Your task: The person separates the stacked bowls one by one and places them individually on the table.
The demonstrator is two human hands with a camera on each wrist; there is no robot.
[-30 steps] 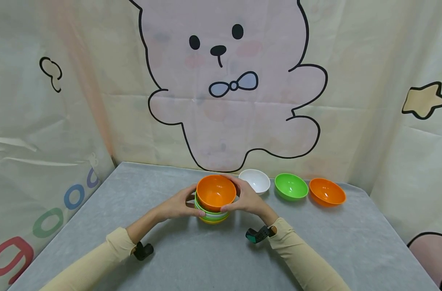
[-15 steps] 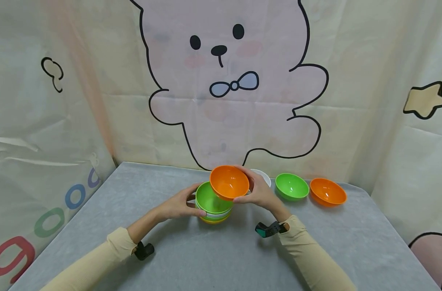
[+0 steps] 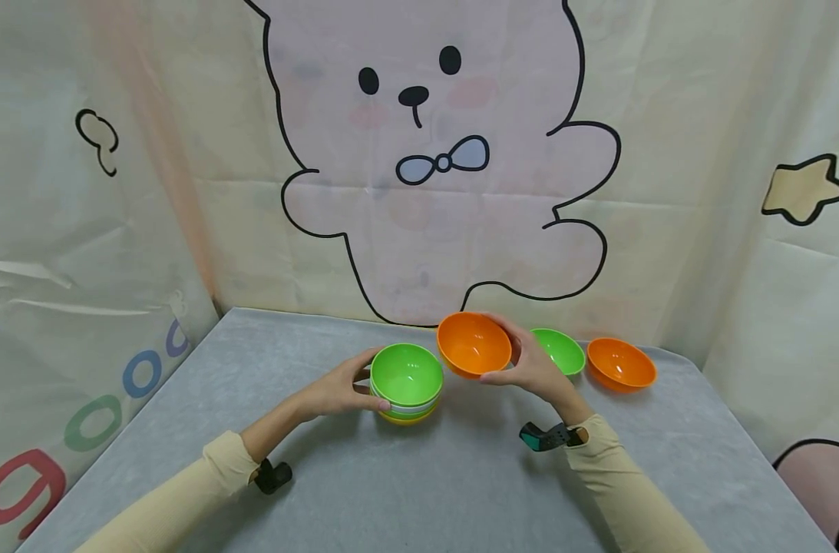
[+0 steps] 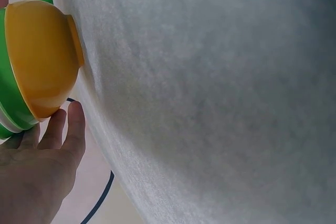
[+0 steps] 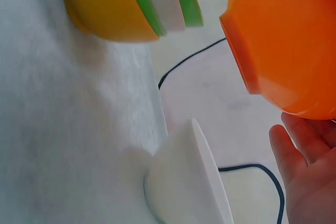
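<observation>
A stack of nested bowls stands on the grey cloth, a green bowl (image 3: 407, 374) on top, white and green rims under it, and a yellow bowl (image 4: 44, 56) at the bottom. My left hand (image 3: 338, 388) grips the stack's left side, thumb in front and fingers behind. Raised to the right of the stack, an orange bowl (image 3: 474, 345) is held by my right hand (image 3: 533, 367), thumb at its near side and fingers round the far side. The right wrist view shows that bowl's foot (image 5: 239, 56) clear of the table, with a white bowl (image 5: 184, 177) below.
At the back right of the cloth-covered table (image 3: 419, 491) sit a second green bowl (image 3: 560, 352), partly behind my right hand, and a second orange bowl (image 3: 621, 365). A printed curtain (image 3: 419, 253) hangs right behind the table's far edge.
My right hand has lifted the orange bowl off the stack and carried it right, uncovering the green bowl. In the head view it now hides the white bowl. My left hand stays put.
</observation>
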